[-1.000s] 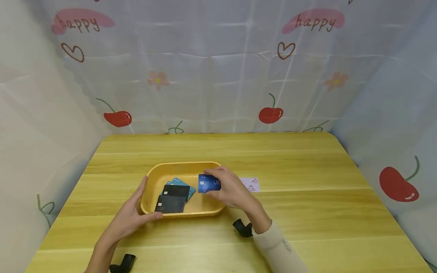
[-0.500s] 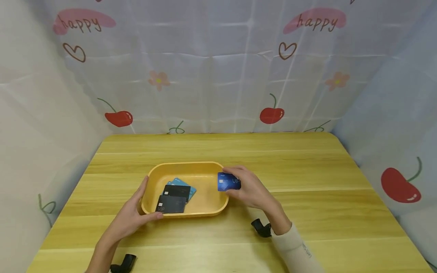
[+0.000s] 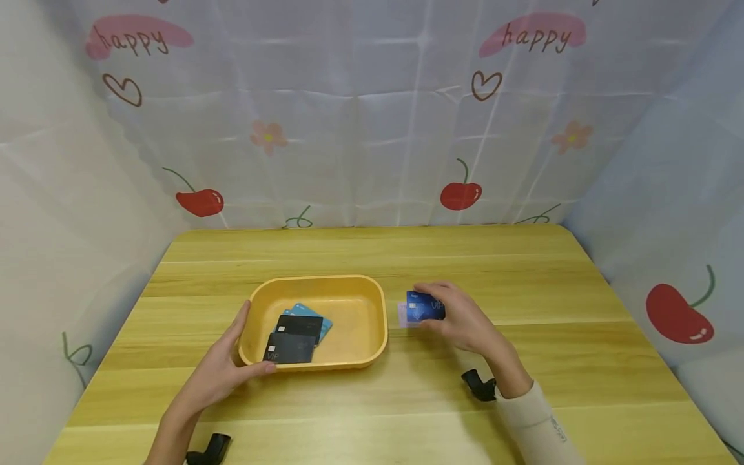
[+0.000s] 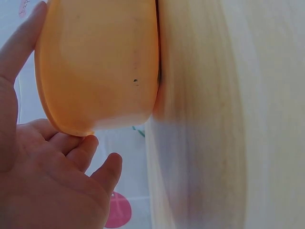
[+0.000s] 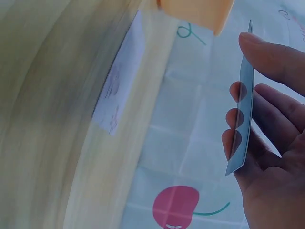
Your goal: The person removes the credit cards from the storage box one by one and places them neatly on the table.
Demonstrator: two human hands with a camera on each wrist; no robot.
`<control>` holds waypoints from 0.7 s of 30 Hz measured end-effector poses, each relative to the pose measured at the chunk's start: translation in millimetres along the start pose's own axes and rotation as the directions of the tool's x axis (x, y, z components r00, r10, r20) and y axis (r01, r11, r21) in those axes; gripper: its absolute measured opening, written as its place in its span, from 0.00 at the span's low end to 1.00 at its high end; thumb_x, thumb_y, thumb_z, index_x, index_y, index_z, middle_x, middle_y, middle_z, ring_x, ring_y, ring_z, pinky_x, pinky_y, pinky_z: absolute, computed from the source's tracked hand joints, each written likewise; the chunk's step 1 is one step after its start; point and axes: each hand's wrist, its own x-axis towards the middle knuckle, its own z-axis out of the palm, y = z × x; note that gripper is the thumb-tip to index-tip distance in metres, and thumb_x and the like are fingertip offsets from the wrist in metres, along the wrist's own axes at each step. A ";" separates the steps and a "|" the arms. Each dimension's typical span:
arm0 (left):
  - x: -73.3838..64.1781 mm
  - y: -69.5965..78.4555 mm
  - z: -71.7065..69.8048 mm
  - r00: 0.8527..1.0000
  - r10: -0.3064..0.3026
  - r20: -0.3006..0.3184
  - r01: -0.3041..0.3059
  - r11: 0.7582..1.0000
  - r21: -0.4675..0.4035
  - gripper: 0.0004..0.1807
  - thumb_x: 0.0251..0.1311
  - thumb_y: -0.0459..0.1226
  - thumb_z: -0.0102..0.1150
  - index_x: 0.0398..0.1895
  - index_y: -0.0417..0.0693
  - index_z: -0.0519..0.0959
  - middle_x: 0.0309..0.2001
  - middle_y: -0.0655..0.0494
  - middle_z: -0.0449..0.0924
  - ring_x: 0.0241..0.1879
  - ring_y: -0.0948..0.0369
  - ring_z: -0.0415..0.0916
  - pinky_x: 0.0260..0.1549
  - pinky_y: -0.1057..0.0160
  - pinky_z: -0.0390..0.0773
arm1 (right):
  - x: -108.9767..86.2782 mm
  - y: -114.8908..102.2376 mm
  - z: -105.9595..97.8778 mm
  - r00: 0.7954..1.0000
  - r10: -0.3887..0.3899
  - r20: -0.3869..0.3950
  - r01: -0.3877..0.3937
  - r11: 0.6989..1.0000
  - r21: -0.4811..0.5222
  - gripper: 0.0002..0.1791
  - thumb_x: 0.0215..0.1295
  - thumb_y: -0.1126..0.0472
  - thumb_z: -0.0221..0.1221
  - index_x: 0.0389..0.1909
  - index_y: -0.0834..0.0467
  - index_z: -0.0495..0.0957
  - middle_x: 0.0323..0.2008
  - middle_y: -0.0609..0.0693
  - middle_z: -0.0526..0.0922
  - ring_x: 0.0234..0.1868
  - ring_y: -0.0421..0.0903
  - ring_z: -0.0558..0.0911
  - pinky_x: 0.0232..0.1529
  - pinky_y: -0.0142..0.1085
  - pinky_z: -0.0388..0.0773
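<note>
Tray (image 3: 349,336): yellow with rounded corners, resting on the table (image 3: 349,416).
Left hand (image 3: 225,363): grips the tray at its near left corner, thumb on the near rim, fingers along the left end.
Right hand (image 3: 466,320): to the right of the tray, pinching the blue card (image 3: 423,307) between thumb and fingers.
Blue card: held up off the table, right of the tray and apart from it, "VIP" on its face; the right wrist view shows it almost edge-on.
Pale card (image 3: 402,315): flat on the table to the right of the tray, partly hidden by the blue card in the head view.
Dark cards: two in the tray's left part, the front one (image 3: 293,349) overlapping the back one (image 3: 305,326).
Light-blue layer (image 3: 310,312): under the dark cards in the tray; how many cards, I cannot tell.
Sleeve (image 3: 540,420): cream, nearer than the tray and to its right.
Curtain (image 3: 360,155): beyond the tray, printed with cherries, hearts and "happy".
</note>
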 end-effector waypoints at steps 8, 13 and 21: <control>0.6 -2.0 0.1 1.000 0.001 -0.003 -0.001 1.000 0.008 0.65 0.50 0.45 0.77 0.80 0.61 0.37 0.79 0.52 0.35 0.75 0.42 0.34 0.64 0.30 0.44 | -11.0 17.9 1.9 1.000 0.020 0.004 -0.020 1.000 -0.017 0.35 0.53 0.69 0.73 0.64 0.63 0.74 0.58 0.59 0.76 0.58 0.58 0.75 0.54 0.54 0.75; 0.5 -2.0 -0.3 1.000 -0.006 -0.002 0.006 1.000 0.002 0.65 0.50 0.45 0.77 0.80 0.62 0.36 0.79 0.53 0.35 0.75 0.43 0.34 0.64 0.30 0.44 | -17.7 31.6 1.9 0.999 0.050 -0.008 -0.050 0.998 -0.031 0.35 0.53 0.70 0.72 0.64 0.64 0.74 0.58 0.61 0.76 0.58 0.60 0.74 0.55 0.56 0.73; -0.3 -0.7 -0.1 1.000 -0.001 -0.006 0.001 1.000 0.005 0.65 0.49 0.45 0.77 0.80 0.59 0.37 0.79 0.51 0.36 0.75 0.42 0.35 0.64 0.30 0.44 | -25.8 50.9 -5.8 0.994 0.108 -0.023 -0.109 0.991 -0.082 0.34 0.54 0.72 0.71 0.64 0.65 0.73 0.60 0.65 0.74 0.61 0.65 0.72 0.56 0.60 0.70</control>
